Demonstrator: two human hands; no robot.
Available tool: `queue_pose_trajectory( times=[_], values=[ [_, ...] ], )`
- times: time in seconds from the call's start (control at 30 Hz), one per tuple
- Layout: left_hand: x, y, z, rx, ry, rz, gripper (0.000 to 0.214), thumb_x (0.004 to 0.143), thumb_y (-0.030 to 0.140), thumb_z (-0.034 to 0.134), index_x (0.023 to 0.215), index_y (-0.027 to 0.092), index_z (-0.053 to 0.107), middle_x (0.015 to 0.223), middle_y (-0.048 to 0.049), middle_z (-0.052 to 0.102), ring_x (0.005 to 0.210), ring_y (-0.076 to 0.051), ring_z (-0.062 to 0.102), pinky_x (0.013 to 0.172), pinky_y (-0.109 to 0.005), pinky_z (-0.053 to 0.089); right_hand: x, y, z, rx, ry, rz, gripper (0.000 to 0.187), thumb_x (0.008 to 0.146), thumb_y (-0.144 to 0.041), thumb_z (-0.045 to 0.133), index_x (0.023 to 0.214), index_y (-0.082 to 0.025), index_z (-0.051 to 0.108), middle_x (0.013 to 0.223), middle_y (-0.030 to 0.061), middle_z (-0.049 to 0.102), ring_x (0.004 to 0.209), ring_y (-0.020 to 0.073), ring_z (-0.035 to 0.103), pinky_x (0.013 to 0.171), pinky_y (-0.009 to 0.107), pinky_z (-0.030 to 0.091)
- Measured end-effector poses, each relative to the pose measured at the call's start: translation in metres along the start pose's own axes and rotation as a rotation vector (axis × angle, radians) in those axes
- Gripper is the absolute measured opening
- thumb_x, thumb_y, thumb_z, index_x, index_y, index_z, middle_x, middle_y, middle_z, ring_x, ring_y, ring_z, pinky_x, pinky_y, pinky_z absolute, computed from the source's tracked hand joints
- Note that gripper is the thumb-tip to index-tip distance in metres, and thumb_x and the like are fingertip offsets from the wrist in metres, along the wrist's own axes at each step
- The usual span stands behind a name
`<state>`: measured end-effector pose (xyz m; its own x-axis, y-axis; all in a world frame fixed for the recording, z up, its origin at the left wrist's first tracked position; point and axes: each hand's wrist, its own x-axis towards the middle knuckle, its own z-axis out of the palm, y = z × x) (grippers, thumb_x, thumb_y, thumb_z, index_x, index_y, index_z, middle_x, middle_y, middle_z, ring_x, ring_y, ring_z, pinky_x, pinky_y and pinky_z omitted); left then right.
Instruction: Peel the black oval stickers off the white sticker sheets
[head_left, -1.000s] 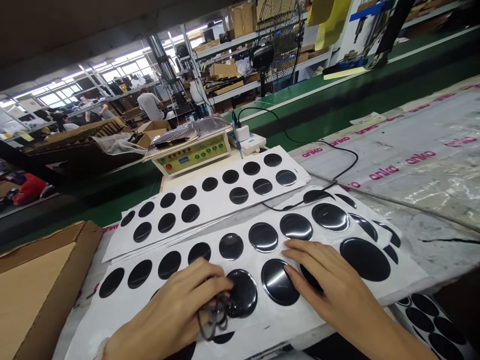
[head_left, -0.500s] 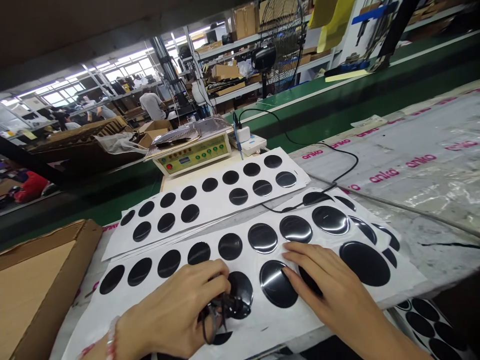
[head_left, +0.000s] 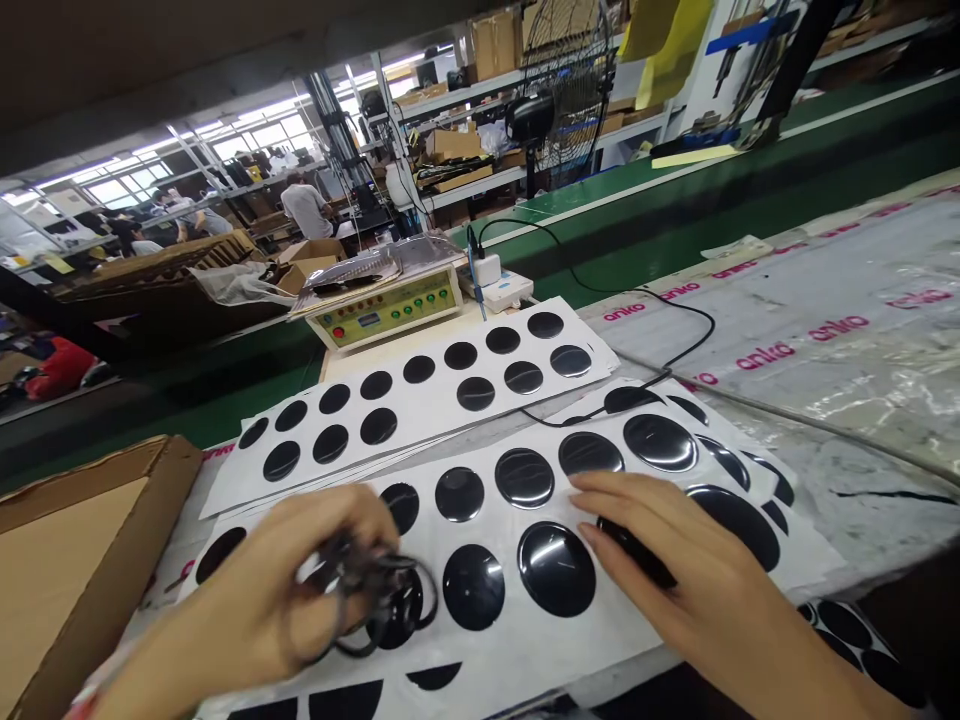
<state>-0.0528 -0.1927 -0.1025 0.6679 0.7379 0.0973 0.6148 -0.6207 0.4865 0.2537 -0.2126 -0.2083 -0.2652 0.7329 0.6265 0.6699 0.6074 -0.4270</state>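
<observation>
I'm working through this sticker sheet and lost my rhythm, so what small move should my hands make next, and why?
Probably peel with the right hand: its fingertips rest on a black disc on the white sheet, while the left hand is lifted, blurred, holding a dark coiled cord.

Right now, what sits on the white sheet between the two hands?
In the head view, two glossy black discs lie side by side on the sheet between the left hand and right hand.
</observation>
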Motion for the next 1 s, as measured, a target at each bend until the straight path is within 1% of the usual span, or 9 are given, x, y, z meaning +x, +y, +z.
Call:
queue_pose_trajectory(
  times=[0.13,0.2,0.3,0.43,0.5,0.6,0.77,0.9,1.0],
  values=[
    [0.078,0.008,0.023,-0.24,-0.2,-0.036,0.034,0.074,0.011,0.041,0.106,0.023,0.041,0.073,0.0048,0.054,0.057,-0.011,0.046,0.053,-0.021,0.037,0.008,0.018,0.002,-0.023,-0.03,0.045,0.017,0.099,-0.017,0.043,0.11,-0.019,0.055,0.111,0.0059,0.059,0.103,0.0216,0.056,0.089,0.04,0.047],
    [0.104,0.006,0.034,-0.187,-0.248,0.008,0.029,0.072,0.009,0.045,0.099,0.022,0.044,0.065,0.0067,0.05,0.054,-0.01,0.041,0.052,-0.022,0.033,0.009,0.024,0.004,-0.006,-0.041,0.068,0.017,0.099,-0.017,0.042,0.108,-0.019,0.056,0.11,0.0066,0.059,0.102,0.0225,0.056,0.088,0.042,0.047],
    [0.125,-0.003,0.045,-0.142,-0.179,0.094,0.012,0.074,0.008,0.049,0.075,0.019,0.043,0.071,0.0037,0.054,0.062,-0.01,0.045,0.059,-0.022,0.035,0.007,0.026,0.006,0.048,-0.022,0.111,0.018,0.099,-0.016,0.042,0.109,-0.02,0.056,0.11,0.0062,0.059,0.103,0.0213,0.056,0.09,0.041,0.047],
    [0.131,-0.012,0.05,-0.184,-0.126,0.093,0.024,0.071,-0.001,0.042,0.083,0.019,0.047,0.089,0.0012,0.063,0.076,-0.012,0.056,0.066,-0.022,0.04,0.005,0.023,0.005,0.082,0.009,0.122,0.017,0.098,-0.014,0.043,0.108,-0.02,0.056,0.109,0.0047,0.06,0.104,0.0197,0.056,0.09,0.038,0.047],
    [0.131,-0.011,0.051,-0.177,-0.186,0.081,0.046,0.068,-0.005,0.038,0.105,0.021,0.049,0.081,0.0027,0.062,0.069,-0.012,0.056,0.061,-0.021,0.04,0.005,0.023,0.004,0.076,0.015,0.122,0.017,0.098,-0.013,0.044,0.107,-0.019,0.056,0.109,0.0047,0.06,0.103,0.0199,0.056,0.089,0.038,0.048],
    [0.136,-0.008,0.056,0.017,-0.312,0.097,0.07,0.071,-0.006,0.039,0.134,0.023,0.035,0.074,0.0037,0.061,0.061,-0.014,0.056,0.059,-0.022,0.042,0.005,0.023,0.004,0.07,0.027,0.119,0.018,0.097,-0.012,0.043,0.107,-0.019,0.057,0.108,0.0052,0.061,0.102,0.0204,0.057,0.087,0.038,0.049],
    [0.142,-0.014,0.067,0.242,-0.326,0.182,0.053,0.079,0.0,0.047,0.125,0.026,0.055,0.081,-0.0015,0.065,0.072,-0.019,0.061,0.067,-0.027,0.044,0.006,0.024,0.004,0.083,0.031,0.132,0.019,0.097,-0.012,0.042,0.105,-0.019,0.058,0.107,0.0061,0.061,0.101,0.0211,0.057,0.086,0.039,0.049],
    [0.139,-0.02,0.07,0.276,-0.264,0.221,0.053,0.075,-0.004,0.044,0.115,0.027,0.06,0.104,-0.0027,0.057,0.077,-0.016,0.058,0.064,-0.026,0.043,0.006,0.022,0.004,0.096,0.038,0.134,0.019,0.096,-0.011,0.043,0.104,-0.019,0.058,0.106,0.0054,0.062,0.1,0.0204,0.058,0.086,0.039,0.049],
    [0.138,-0.019,0.069,0.271,-0.243,0.229,0.046,0.069,-0.007,0.043,0.102,0.021,0.057,0.105,-0.0017,0.053,0.078,-0.015,0.056,0.064,-0.025,0.044,0.006,0.019,0.005,0.11,0.023,0.147,0.021,0.096,-0.01,0.042,0.104,-0.019,0.058,0.105,0.0048,0.062,0.099,0.02,0.058,0.086,0.038,0.049]
  ],
)
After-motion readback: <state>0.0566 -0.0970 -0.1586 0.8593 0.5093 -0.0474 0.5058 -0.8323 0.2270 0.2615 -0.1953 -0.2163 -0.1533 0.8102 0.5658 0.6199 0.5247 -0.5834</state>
